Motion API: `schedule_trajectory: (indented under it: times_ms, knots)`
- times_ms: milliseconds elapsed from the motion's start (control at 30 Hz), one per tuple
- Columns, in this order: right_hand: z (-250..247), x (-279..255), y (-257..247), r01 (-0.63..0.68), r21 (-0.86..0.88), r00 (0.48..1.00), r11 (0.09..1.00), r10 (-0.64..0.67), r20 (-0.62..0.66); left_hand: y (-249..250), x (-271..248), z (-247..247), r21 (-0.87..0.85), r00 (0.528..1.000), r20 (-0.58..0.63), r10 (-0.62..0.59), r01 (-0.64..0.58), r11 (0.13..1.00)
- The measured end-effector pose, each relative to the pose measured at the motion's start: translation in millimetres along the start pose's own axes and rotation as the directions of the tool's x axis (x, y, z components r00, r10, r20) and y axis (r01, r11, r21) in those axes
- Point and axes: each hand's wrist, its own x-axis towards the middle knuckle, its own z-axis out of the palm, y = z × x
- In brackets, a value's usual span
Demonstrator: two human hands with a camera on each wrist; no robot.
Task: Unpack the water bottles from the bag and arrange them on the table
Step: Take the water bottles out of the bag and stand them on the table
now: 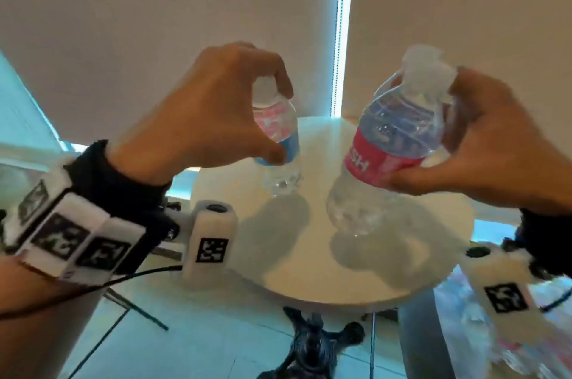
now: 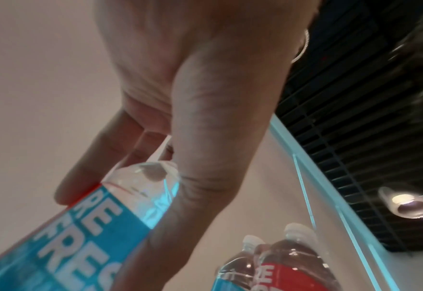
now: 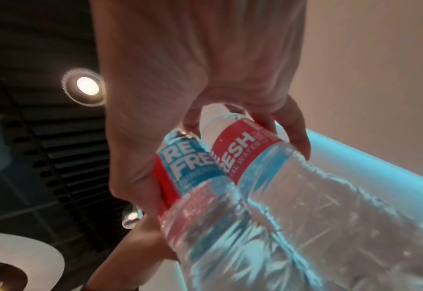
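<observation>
My left hand [image 1: 274, 125] grips a small clear water bottle [image 1: 283, 177] with a pink and blue label by its upper part, upright and low over the round white table [image 1: 309, 270]. Whether its base touches the tabletop I cannot tell. My right hand [image 1: 433, 131] holds two bottles together, tilted left; the front one [image 1: 365, 202] has a red label, and only the cap [image 1: 421, 53] of the other shows. The right wrist view shows the blue-labelled bottle [image 3: 185, 163] and the red-labelled bottle [image 3: 243, 145] side by side in that hand [image 3: 218, 157]. The left wrist view shows my left hand [image 2: 135, 187] round its bottle [image 2: 81, 246].
The table stands on a black metal foot [image 1: 312, 344] over a pale tiled floor. A clear plastic bag [image 1: 483, 332] with pink-labelled contents sits low at the right, beside the table. Beige blinds [image 1: 185, 7] close off the back.
</observation>
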Motion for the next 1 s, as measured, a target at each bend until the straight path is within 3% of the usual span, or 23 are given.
schedule_trajectory:
  times_ms: [100, 300, 367, 567, 1000]
  knots:
    - [49.3, 42.6, -29.7, -0.025, -0.052, 0.988, 0.998, 0.033, 0.15, -47.3, 3.2, -5.1, 0.077, 0.996, 0.067, -0.059, 0.054, 0.996]
    - [118.3, 86.8, -14.9, -0.037, -0.121, 0.975, 0.992, 0.063, 0.212, -112.0, 16.5, -4.6, 0.129, 0.959, 0.271, -0.082, 0.048, 0.99]
    - [130.7, 95.3, -8.8, -0.05, -0.142, 0.972, 0.989, 0.081, 0.222, -123.1, 20.1, -1.6, 0.101, 0.953, 0.288, -0.09, 0.063, 0.993]
    - [143.3, 108.0, -1.8, -0.065, -0.216, 0.958, 0.974, 0.121, 0.259, -142.5, 27.6, 7.0, -0.019, 0.95, 0.29, -0.113, 0.123, 0.992]
    - [155.4, 107.5, -3.2, -0.111, -0.24, 0.962, 0.964, 0.165, 0.218, -154.4, 32.7, 15.2, -0.058, 0.937, 0.349, -0.017, 0.04, 0.998]
